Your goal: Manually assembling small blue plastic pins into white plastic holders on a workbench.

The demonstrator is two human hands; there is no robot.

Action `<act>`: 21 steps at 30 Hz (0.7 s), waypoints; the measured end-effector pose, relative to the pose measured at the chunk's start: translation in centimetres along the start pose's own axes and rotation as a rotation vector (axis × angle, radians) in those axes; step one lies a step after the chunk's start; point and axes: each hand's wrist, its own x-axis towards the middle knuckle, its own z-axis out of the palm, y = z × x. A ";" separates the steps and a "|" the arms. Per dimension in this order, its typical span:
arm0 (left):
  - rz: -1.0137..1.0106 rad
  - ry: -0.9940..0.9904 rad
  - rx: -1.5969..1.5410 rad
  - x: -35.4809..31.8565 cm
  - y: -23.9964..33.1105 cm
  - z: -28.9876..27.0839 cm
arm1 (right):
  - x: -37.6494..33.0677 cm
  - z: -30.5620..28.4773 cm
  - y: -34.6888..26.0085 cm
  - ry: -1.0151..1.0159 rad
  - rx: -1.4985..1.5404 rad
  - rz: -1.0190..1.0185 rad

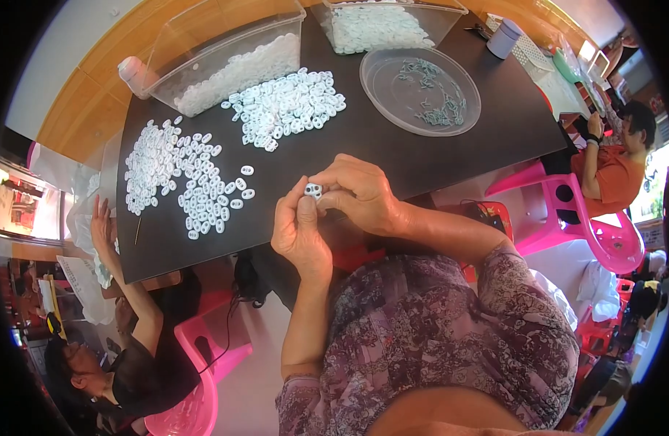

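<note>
Between my two hands, just over the table's near edge, is a small white oval plastic piece (313, 190) with dark round spots. My left hand (302, 229) pinches it from the left with thumb and fingers. From the right, my right hand (363, 195) has its thumb and forefinger closed on the same piece. Beyond my hands lies a heap of similar white oval pieces (287, 105), and to the left a second, looser heap (196, 182). A round clear tray (393, 109) on the right holds small grey-green parts (447, 109).
Two clear plastic bins, one on the left (233, 65) and one on the right (382, 25), hold many pale pieces at the table's back. A lidded cup (503, 38) stands at the far right corner. Other people sit at left (94, 370) and right (614, 160), near pink chairs (560, 211).
</note>
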 end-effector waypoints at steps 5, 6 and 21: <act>0.091 0.008 0.052 -0.1 -0.3 0.0 | -0.2 0.5 0.5 0.033 -0.026 -0.099; 0.090 0.008 0.053 -0.1 -0.3 0.0 | -0.2 0.5 0.5 0.035 -0.024 -0.090; 0.088 0.023 -0.009 -0.4 -0.6 0.0 | -0.4 1.1 0.1 0.086 -0.089 -0.139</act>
